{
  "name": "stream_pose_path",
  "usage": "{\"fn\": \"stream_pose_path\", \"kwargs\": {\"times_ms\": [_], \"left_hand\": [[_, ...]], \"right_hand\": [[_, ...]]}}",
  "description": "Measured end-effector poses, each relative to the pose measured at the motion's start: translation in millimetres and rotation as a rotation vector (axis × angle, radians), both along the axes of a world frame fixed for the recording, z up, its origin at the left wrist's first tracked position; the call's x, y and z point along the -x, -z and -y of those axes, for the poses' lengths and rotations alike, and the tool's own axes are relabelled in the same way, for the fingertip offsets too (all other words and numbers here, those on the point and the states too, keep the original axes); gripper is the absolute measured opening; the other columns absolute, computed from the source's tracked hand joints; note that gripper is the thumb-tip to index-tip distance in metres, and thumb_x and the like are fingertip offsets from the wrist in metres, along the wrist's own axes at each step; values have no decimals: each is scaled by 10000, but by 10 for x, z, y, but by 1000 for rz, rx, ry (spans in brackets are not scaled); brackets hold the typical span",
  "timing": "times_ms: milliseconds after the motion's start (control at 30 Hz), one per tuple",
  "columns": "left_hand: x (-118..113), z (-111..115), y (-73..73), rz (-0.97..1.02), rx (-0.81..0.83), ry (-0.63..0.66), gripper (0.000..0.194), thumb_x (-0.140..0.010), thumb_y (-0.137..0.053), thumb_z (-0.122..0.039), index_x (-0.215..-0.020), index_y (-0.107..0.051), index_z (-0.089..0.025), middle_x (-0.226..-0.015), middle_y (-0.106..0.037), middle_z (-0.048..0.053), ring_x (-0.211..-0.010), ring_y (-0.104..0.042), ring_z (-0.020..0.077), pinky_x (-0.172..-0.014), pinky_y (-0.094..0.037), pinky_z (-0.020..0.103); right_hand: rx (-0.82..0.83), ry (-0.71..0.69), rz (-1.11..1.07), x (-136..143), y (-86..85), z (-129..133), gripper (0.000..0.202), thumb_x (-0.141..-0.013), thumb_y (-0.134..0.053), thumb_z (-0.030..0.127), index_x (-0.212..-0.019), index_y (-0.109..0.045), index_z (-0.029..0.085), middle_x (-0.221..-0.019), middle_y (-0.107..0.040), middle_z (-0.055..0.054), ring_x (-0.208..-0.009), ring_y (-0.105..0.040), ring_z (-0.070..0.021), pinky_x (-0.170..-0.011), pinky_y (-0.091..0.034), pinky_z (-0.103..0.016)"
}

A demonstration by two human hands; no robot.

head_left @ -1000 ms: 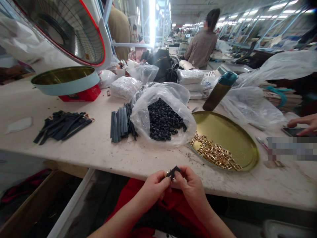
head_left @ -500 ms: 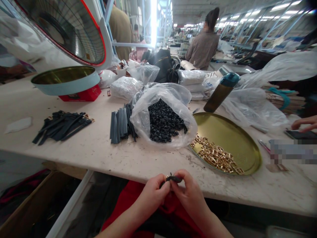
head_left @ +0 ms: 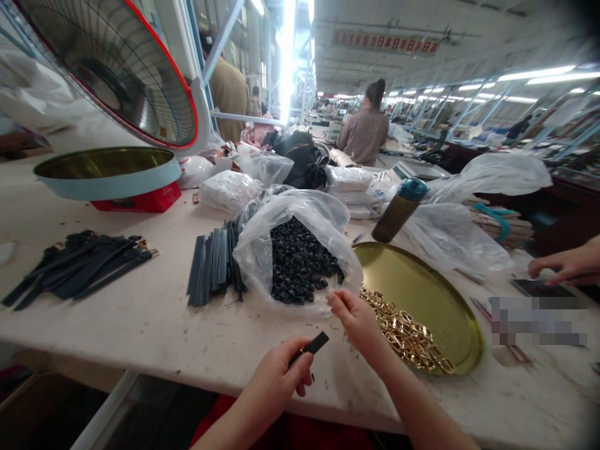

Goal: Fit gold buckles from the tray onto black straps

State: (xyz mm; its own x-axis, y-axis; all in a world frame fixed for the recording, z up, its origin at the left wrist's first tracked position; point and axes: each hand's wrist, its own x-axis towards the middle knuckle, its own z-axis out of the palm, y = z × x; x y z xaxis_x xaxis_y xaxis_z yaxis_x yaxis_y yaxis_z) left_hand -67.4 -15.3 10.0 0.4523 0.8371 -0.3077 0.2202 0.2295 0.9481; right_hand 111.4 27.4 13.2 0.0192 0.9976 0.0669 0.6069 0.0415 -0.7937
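Note:
Pinched in my left hand, near the table's front edge, is a black strap with a bit of gold metal at the fingers. My right hand is raised at the front right rim of a clear plastic bag full of small black loops. Its fingertips are pressed together; whether anything small is between them cannot be made out. Gold buckles lie in a round gold tray, partly behind my right forearm. Flat dark strips are stacked left of the bag.
Finished-looking black straps lie in a pile at the left. Behind them are a round tin on a red box and a fan. A bottle leans behind the tray. Another person's hand touches a phone at the right.
My hands have come apart. The left has moved forward over the table with the strap; the right has moved up to the bag's rim. The view has tilted upward.

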Motion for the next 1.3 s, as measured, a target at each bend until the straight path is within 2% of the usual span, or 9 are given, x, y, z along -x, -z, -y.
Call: {"fn": "stream_pose_path", "kwargs": {"times_ms": [133,233,300,367,500,600,733,1033,1300], "left_hand": [[-35,-125,69,0,48,-51,248,-809,-404,-370,-853,-503,-147,-536,-478,-54,-412,-423,69,-434,-333,188],[-14,-173,106,-12,90,-71,248,-802,-404,-407,-787,-459,-166,-492,-459,-66,-371,-370,62,-389,-291,179],[9,-195,93,-36,82,-97,265,-803,-403,-432,-758,-445,-174,-467,-437,-73,-360,-348,62,-374,-266,177],[20,-210,46,-42,43,-140,283,-810,-405,-449,-737,-443,-178,-456,-418,-79,-364,-335,64,-374,-256,179],[-14,-179,-97,-61,-91,-212,287,-823,-425,-447,-761,-495,-175,-483,-413,-78,-408,-353,72,-416,-285,185],[-49,-61,-175,-131,-160,-158,279,-832,-426,-414,-727,-523,-175,-498,-415,-68,-458,-391,81,-462,-299,191],[-50,141,-207,-212,-173,-73,273,-834,-413,-357,-655,-506,-173,-493,-388,-65,-472,-381,85,-464,-261,202],[-19,340,-348,-281,-285,-96,243,-819,-406,-324,-642,-485,-177,-534,-364,-62,-523,-365,90,-508,-257,213],[-25,380,-369,-361,-313,116,231,-817,-413,-291,-667,-544,-174,-548,-413,-52,-545,-397,100,-521,-244,227]], "right_hand": [[-24,102,119,-93,130,-652,48,-741,-538,201,-725,-567,168,-810,-577,-75,-790,-529,-203,-784,-366,-330],[6,113,95,-117,203,-785,60,-696,-540,126,-654,-537,168,-749,-554,-66,-790,-521,-210,-789,-354,-346],[35,103,40,-132,197,-687,13,-716,-543,168,-704,-537,169,-738,-549,-48,-760,-517,-195,-752,-372,-333],[89,53,-38,-122,153,-480,100,-745,-551,271,-753,-531,173,-704,-548,-19,-684,-515,-165,-675,-399,-298],[346,-96,-615,7,50,38,264,-726,-608,417,-719,-520,168,-630,-532,21,-584,-488,-107,-601,-402,-246],[402,-51,-923,120,19,329,278,-688,-679,403,-688,-539,162,-609,-545,27,-580,-487,-90,-612,-391,-233],[312,62,-943,184,-21,535,306,-616,-743,401,-772,-602,179,-650,-585,33,-557,-499,-87,-581,-388,-236],[330,24,-1073,181,-97,771,316,-590,-768,375,-761,-590,178,-648,-578,41,-542,-505,-71,-587,-408,-229],[383,-79,-801,160,-77,891,323,-582,-748,394,-730,-575,165,-555,-549,49,-537,-473,-89,-556,-362,-228]]}}
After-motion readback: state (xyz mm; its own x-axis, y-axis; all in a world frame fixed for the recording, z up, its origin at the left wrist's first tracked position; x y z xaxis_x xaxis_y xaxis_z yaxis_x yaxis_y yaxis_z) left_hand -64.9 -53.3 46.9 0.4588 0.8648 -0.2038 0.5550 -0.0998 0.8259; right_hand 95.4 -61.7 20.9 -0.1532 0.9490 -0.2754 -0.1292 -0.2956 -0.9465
